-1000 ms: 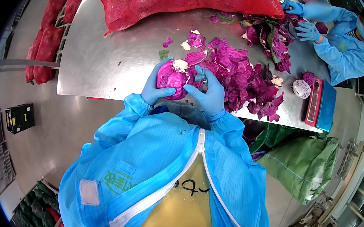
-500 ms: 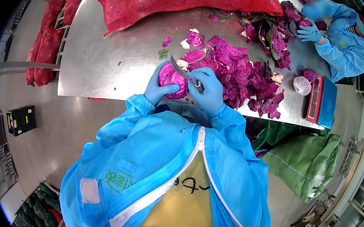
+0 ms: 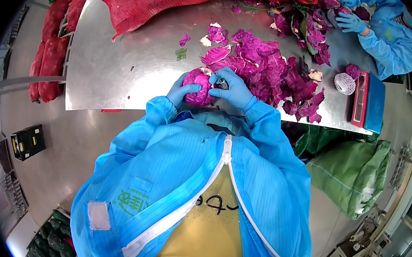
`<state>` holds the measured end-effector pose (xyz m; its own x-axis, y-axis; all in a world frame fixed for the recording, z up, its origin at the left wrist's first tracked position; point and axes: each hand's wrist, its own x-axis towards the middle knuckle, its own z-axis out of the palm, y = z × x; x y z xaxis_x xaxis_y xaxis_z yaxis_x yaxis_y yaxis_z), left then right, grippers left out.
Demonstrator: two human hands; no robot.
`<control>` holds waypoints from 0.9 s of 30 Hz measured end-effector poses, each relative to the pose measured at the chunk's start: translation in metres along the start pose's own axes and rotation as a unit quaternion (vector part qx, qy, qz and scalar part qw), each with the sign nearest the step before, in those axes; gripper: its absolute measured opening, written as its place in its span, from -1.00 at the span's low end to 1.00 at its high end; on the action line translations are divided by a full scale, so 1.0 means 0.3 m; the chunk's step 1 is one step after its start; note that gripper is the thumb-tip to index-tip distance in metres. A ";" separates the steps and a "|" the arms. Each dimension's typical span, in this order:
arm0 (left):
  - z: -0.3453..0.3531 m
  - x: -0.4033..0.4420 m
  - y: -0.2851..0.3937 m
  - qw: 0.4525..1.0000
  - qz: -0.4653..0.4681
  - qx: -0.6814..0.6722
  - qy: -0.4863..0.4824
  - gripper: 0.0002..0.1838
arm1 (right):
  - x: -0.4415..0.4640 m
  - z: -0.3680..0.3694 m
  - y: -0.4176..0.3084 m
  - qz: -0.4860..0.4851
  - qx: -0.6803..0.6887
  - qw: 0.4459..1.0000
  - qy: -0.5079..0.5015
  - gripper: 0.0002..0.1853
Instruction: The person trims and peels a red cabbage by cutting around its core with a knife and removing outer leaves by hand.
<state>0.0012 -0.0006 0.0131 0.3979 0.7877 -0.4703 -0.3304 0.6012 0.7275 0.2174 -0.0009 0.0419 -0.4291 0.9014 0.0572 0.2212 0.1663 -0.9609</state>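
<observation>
A purple cabbage (image 3: 198,91) is held just above the front edge of the steel table (image 3: 101,75). My left hand (image 3: 177,92), in a blue glove, wraps round its left side with the thumb across the front. My right hand (image 3: 237,90), gloved too, is closed on a knife (image 3: 223,84); only part of the handle shows, and the blade is hidden. The right thumb and fingertips touch the cabbage's right side. Beyond and to the right lies a heap of loose purple cabbage leaves (image 3: 267,69).
A full red mesh sack (image 3: 179,0) lies across the table's far side. At the right are a red-and-blue scale (image 3: 369,103), a white foam net (image 3: 344,84) and a small cabbage (image 3: 352,70). Another person's gloved hand (image 3: 351,23) is beside more leaves. A green sack (image 3: 349,173) stands below.
The knife blade, visible before over the cabbage's top, is now out of sight. The cabbage has turned so its pale cut stem faces away, and my right hand has closed in against its side.
</observation>
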 end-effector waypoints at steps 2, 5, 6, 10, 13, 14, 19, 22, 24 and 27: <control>0.002 -0.001 -0.010 0.999 -0.033 0.007 0.001 -0.18 | 0.006 -0.012 0.022 0.018 0.030 0.999 -0.028 -0.72; -0.002 0.003 -0.013 0.999 -0.039 -0.002 -0.008 -0.19 | 0.008 -0.010 0.029 0.044 0.094 0.994 -0.033 -0.77; 0.001 0.000 -0.011 0.999 -0.041 -0.003 -0.006 -0.19 | 0.010 -0.005 0.022 0.054 0.128 0.990 -0.012 -0.80; 0.011 0.003 -0.006 0.998 -0.045 -0.034 -0.006 -0.21 | 0.014 0.039 -0.072 0.098 -0.119 0.979 0.132 -0.78; 0.011 -0.008 -0.001 0.997 -0.046 -0.057 -0.013 -0.21 | 0.007 0.044 0.013 0.160 -0.001 0.942 0.295 -0.80; 0.008 -0.008 0.004 0.995 -0.052 -0.085 -0.024 -0.22 | 0.003 0.023 0.082 0.141 0.016 0.933 0.330 -0.80; -0.074 0.001 -0.043 0.987 -0.105 -0.122 -0.020 -0.18 | -0.030 -0.042 0.030 0.163 -0.094 0.916 0.353 -0.74; -0.043 -0.001 -0.035 0.995 0.014 -0.086 -0.048 -0.10 | -0.049 0.062 0.085 0.136 0.070 0.941 0.303 -0.61; -0.025 0.012 -0.046 0.996 0.070 -0.046 -0.044 -0.08 | -0.061 0.119 0.053 0.213 0.166 0.936 0.226 -0.58; -0.031 0.038 -0.044 0.987 0.154 0.018 -0.041 -0.01 | -0.056 0.128 -0.018 0.276 0.235 0.909 0.207 -0.60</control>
<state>0.0022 0.0018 -0.0066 0.3519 0.9178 -0.1839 -0.4156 0.3292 0.8479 0.1898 -0.0322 0.0357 0.0210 0.8852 -0.4647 -0.1373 -0.4579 -0.8784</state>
